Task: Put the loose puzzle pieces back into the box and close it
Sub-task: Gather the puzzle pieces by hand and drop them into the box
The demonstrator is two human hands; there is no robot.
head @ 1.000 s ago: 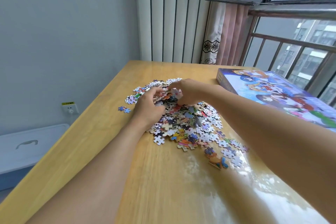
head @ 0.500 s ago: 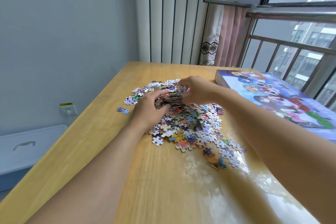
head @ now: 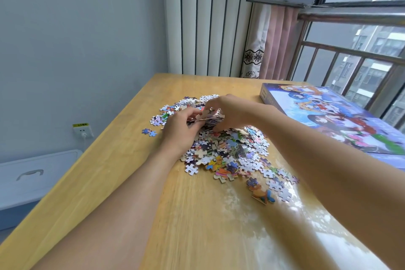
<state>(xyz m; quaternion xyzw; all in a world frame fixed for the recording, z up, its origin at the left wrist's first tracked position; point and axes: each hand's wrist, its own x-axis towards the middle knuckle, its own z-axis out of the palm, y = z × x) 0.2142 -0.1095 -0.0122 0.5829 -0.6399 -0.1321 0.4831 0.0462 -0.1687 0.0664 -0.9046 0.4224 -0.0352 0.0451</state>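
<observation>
Pieces [head: 221, 149] lie in a big heap in the middle of the surface [head: 197, 226], so you reach in with both hands to scoop some up. Your left hand [head: 182, 129] and right hand [head: 230, 112] curl their fingers around one small bunch [head: 209, 117], arms stretched forward. Off to the right, the box [head: 328, 116] sits closed, well apart from the heap.

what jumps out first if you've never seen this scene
A colourful heap of puzzle pieces lies mid-table, with the left hand and right hand gripping a bunch of pieces between them above it. At the right edge of the wooden table lies the illustrated puzzle box.
</observation>
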